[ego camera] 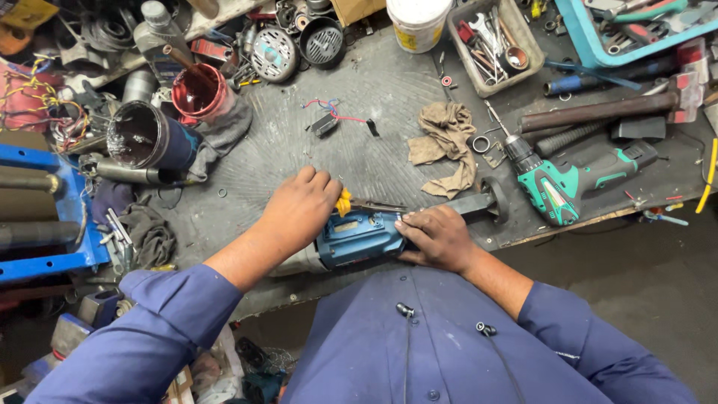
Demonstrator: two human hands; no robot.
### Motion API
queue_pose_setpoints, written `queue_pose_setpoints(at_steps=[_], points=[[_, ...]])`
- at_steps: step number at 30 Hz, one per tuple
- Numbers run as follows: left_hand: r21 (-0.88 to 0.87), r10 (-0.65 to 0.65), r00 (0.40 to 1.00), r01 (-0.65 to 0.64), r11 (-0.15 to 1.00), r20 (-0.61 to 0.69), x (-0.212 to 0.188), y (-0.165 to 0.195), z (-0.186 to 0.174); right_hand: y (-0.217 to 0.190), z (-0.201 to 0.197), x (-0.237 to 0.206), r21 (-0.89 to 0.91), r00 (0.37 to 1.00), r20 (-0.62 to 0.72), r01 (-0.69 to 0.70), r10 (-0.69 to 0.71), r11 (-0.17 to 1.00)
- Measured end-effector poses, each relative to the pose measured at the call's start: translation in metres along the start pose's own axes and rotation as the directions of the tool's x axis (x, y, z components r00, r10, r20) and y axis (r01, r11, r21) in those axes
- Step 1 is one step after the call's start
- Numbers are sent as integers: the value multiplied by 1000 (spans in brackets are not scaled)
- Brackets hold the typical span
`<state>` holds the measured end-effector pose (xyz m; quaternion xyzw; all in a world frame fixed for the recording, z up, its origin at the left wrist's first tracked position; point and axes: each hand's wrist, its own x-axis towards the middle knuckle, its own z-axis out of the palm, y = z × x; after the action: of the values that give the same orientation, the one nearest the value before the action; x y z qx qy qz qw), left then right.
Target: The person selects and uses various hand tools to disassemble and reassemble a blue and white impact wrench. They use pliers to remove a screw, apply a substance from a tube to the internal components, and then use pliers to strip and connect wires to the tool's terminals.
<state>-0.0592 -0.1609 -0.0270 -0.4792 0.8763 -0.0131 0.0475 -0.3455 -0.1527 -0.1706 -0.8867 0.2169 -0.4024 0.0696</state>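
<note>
Near the bench edge, the left hand [299,209] grips a yellow-handled tool [344,202] against a blue power-tool body [359,239]; the right hand [437,239] steadies that body. A tan rag [449,142] lies just beyond; a green cordless drill [568,183] lies to the right.

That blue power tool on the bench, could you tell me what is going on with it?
A person in a blue shirt steadies the blue power tool with the right hand. The left hand grips a yellow-handled tool laid against its top. A green cordless drill and a tan rag lie beyond it.
</note>
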Motion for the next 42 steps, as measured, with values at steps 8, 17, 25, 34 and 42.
queue_pose_setpoints(at_steps=[8,17,25,34,42], points=[[161,83,995,-92,983,63,15,0,-6,-4,-3,9,20,998,-59,30,-29,999],[75,171,955,-194,978,242,29,-5,3,-46,-17,85,353,916,206,258,-344,899],[136,152,943,-199,971,295,37,0,-3,-93,52,128,84,913,341,207,-223,975],[460,267,732,-624,632,627,106,37,-31,-93,57,121,13,942,217,261,-257,965],[393,386,917,-394,831,105,175,26,-64,-90,53,121,39,921,302,246,-246,968]])
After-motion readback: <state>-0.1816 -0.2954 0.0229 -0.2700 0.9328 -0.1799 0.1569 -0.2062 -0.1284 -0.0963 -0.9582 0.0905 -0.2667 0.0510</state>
